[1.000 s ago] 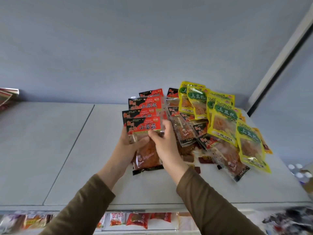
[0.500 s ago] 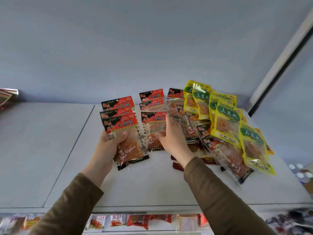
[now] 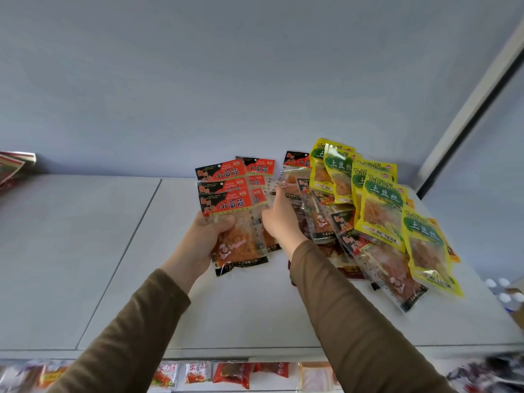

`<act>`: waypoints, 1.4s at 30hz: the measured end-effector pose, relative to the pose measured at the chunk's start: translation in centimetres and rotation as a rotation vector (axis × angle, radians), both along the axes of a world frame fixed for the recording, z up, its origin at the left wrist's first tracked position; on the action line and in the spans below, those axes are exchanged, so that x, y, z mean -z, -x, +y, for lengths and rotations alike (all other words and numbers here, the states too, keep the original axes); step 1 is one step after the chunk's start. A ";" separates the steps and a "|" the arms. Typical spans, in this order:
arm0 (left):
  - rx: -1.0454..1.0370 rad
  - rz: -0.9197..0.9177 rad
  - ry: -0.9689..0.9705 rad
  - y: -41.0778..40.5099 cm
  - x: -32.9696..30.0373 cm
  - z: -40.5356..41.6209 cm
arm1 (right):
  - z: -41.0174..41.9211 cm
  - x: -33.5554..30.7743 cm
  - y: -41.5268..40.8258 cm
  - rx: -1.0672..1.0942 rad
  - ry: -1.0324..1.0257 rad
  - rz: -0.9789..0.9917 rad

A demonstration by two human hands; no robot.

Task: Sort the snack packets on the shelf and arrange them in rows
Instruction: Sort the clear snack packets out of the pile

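Sorting under way: red packets partly gathered, rows not yet laid out.

Left hand grips a fanned stack of red-header packets, fingers curled round its lower part, held over the shelf at centre. Right hand reaches into the next red packets at 1 o'clock; whether its fingers pinch one I cannot tell. Yellow-green packets overlap in a rough line at 3 o'clock; a mixed clear-fronted heap beneath them looks unsorted. Packets are flat, glossy, with hang-holes.
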State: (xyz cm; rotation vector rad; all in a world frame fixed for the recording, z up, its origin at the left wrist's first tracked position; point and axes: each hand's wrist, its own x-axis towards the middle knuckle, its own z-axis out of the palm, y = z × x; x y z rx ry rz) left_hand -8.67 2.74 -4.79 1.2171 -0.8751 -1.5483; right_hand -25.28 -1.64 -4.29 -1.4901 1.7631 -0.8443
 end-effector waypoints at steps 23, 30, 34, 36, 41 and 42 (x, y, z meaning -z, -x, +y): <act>-0.018 0.138 0.123 -4.8 -0.5 0.7 | 1.7 -2.0 -4.0 -0.154 -0.142 -0.848; -0.154 0.137 0.150 -8.5 0.3 1.8 | -2.4 0.2 -1.2 -0.039 0.121 0.508; -0.156 0.145 0.118 -9.6 0.2 2.5 | -5.1 0.4 -3.5 0.011 0.034 0.629; -0.159 0.142 0.113 -10.0 0.2 2.8 | -5.8 0.4 -4.6 0.008 0.001 0.691; -0.176 0.145 0.109 -11.4 0.4 3.2 | -6.1 -0.2 -7.5 -0.137 -0.150 0.740; -0.178 0.145 0.106 -11.7 0.5 3.2 | -6.2 -0.3 -8.2 -0.165 -0.175 0.706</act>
